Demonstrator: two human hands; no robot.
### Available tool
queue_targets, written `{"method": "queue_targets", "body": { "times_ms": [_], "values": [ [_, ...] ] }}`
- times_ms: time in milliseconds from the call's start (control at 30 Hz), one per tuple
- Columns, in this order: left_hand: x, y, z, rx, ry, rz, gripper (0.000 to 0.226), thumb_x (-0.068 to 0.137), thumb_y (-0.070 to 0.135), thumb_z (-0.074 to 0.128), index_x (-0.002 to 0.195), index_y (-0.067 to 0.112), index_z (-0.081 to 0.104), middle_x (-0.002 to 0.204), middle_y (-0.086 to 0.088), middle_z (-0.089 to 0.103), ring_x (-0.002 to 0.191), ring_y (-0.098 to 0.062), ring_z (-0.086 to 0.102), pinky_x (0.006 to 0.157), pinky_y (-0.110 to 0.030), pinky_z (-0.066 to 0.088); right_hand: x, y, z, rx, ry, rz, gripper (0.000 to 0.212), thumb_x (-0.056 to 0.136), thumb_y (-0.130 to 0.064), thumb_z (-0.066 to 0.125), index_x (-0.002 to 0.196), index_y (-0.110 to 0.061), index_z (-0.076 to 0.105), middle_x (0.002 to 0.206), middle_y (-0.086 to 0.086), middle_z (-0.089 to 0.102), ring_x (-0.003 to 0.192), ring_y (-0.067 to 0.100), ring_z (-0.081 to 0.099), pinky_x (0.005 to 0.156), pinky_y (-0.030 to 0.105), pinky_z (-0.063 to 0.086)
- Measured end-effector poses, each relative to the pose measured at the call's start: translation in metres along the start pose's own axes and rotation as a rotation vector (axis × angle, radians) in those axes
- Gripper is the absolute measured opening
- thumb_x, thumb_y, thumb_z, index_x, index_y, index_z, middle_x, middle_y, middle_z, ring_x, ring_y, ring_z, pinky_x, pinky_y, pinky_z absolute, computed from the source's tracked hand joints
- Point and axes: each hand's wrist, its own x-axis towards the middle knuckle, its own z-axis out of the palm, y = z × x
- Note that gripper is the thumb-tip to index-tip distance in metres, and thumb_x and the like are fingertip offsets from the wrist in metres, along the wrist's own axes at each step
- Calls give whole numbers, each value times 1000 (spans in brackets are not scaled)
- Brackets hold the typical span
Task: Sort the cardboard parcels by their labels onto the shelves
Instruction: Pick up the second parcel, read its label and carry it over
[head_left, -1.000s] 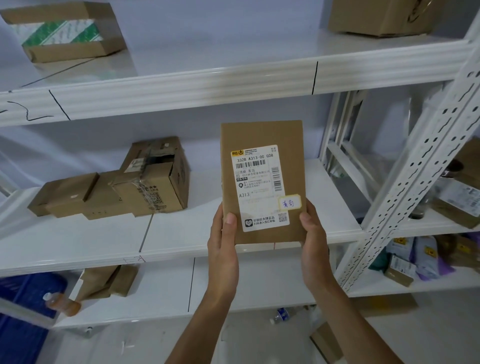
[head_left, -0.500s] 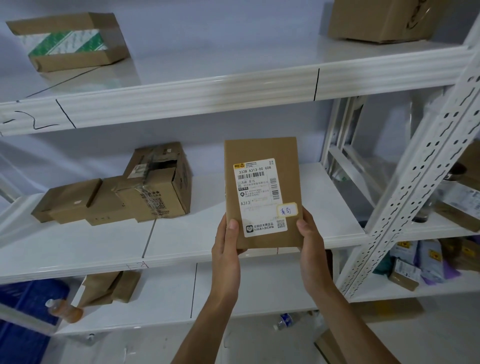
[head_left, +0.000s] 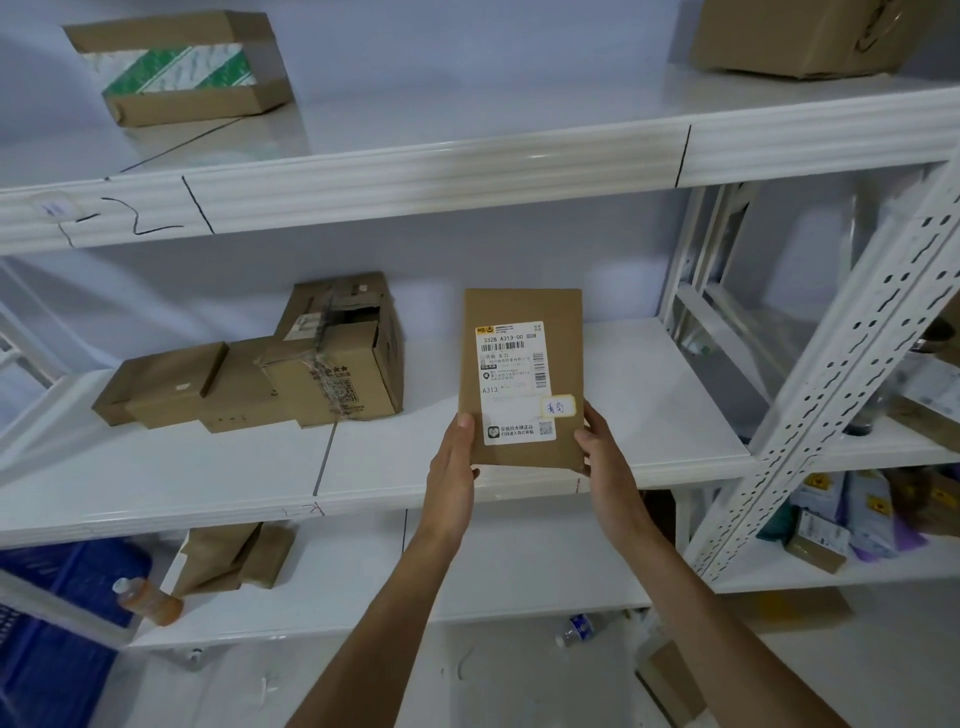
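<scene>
Cardboard parcel (head_left: 522, 374) upright, label facing out, over front edge of middle shelf (head_left: 649, 415). Left hand (head_left: 453, 467) & right hand (head_left: 602, 457) pinch its lower corners. Step: placing. Next: lay it flat on bare right section.

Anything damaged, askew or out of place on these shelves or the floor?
Yes. The taped box on the middle shelf has a torn, gaping top. An orange bottle lies on its side at the lower shelf's left end, and a clear bottle lies on the floor. The held parcel looks intact.
</scene>
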Motion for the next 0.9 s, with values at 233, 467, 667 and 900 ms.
{"method": "queue_targets", "body": {
  "times_ms": [233, 467, 667, 900],
  "values": [
    [-15, 9, -31, -4, -18, 81, 53, 92, 76, 35, 133, 49, 53, 126, 20, 68, 121, 0, 60, 115, -38, 43, -20, -17, 29, 24, 55, -7, 50, 90, -45, 37, 139, -54, 44, 127, -25, 66, 124, -2, 56, 102, 27, 41],
    [-32, 10, -72, 3, -34, 216, 95, 78, 92, 37, 153, 35, 46, 142, 11, 66, 134, -13, 60, 117, -48, 46, -47, -28, 58, 83, 58, -79, 53, 100, -31, 38, 153, -31, 43, 138, -11, 63, 122, -4, 55, 105, 23, 44],
    [-49, 22, -103, -157, 127, 267, 52, 105, 45, 38, 142, 17, 62, 125, 10, 77, 124, -12, 65, 109, -29, 51, -64, -46, 91, 95, 89, -155, 48, 88, -31, 41, 129, -51, 55, 114, -24, 75, 115, 3, 67, 103, 37, 48],
    [-85, 50, -129, -243, 261, 310, 41, 110, 20, 38, 132, 3, 68, 97, 11, 82, 108, -11, 73, 75, -7, 52, -97, -71, 115, 133, 24, -321, 49, 91, -34, 41, 139, -39, 52, 115, -28, 73, 112, -5, 66, 93, 22, 47]
  ]
}}
